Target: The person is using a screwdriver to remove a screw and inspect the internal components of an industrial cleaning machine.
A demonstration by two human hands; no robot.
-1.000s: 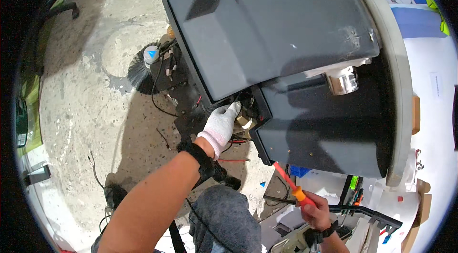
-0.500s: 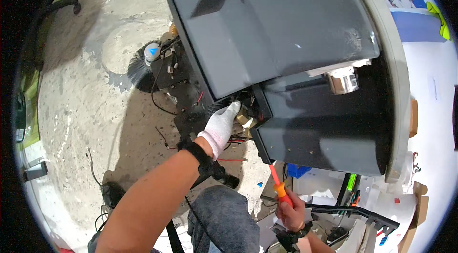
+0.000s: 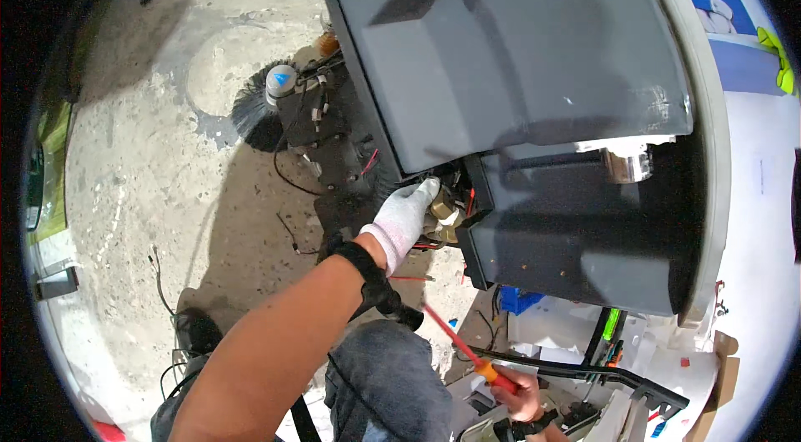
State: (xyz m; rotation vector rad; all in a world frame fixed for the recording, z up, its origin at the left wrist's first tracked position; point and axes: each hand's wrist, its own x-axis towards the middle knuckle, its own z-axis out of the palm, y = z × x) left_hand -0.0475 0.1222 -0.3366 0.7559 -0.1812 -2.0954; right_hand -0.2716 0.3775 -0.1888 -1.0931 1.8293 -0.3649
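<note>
My left hand (image 3: pixel 402 221), in a white glove, reaches to the gap at the lower edge of a dark grey machine housing (image 3: pixel 526 67). Its fingers look closed at the edge, partly hidden, and what they hold cannot be made out. Brass-coloured fittings (image 3: pixel 445 207) and wires sit right beside the fingertips. My bare right hand (image 3: pixel 519 396) is wrapped round an orange-and-red screwdriver (image 3: pixel 460 339). The red shaft slants up to the left, its tip in the air below the housing's lower section (image 3: pixel 576 233).
A round black brush (image 3: pixel 260 113) and loose cables lie on the concrete floor (image 3: pixel 133 192) at left. A black bar (image 3: pixel 576 371) crosses above a bin of tools and parts at lower right. A blue box (image 3: pixel 519 300) stands under the housing. A silver cylinder (image 3: pixel 627 165) protrudes from the housing.
The screwdriver has come away from the housing's lower corner, moving down, and its shaft now tilts further left. My left hand stays at the gap. The whole view has shifted slightly.
</note>
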